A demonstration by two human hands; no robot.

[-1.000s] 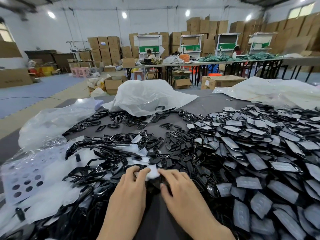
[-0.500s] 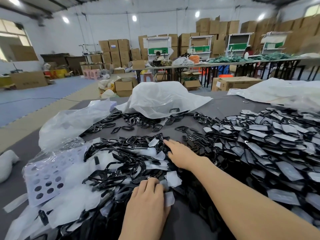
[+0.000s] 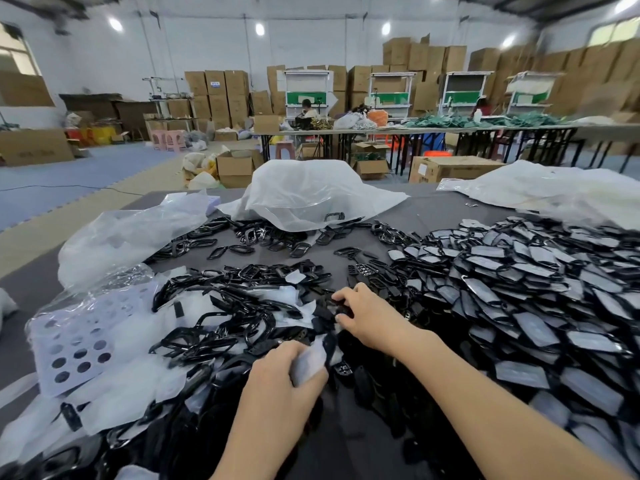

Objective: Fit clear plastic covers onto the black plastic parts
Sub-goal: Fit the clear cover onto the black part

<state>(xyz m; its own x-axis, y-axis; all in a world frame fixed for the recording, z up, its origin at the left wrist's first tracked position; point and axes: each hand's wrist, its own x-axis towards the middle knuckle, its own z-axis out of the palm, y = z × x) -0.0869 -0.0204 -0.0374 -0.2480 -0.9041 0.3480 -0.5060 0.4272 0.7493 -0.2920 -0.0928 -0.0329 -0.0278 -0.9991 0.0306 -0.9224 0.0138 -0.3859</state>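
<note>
Fingers (image 3: 347,295) of the right hand (image 3: 375,318) are curled and pinch at a small black part (image 3: 341,310) in the loose heap, apparently singling out one piece; blur makes it hard to say whether it is lifted clear. Nearer the body, the left hand (image 3: 278,381) has its fingers (image 3: 277,353) closed round a clear cover (image 3: 308,363), a thin, milky, flexible film held ready so the two can be brought together. Around both hands lie uncovered black frames (image 3: 225,327), glossy, hard, open loops tangled with more loose film. To the right, covered parts (image 3: 519,306) overlap like scales in a broad pile, set apart from the bare ones, likely as finished work. Grey tabletop (image 3: 433,216) shows beyond, with crumpled translucent bags (image 3: 311,192) towards its far edge.
</note>
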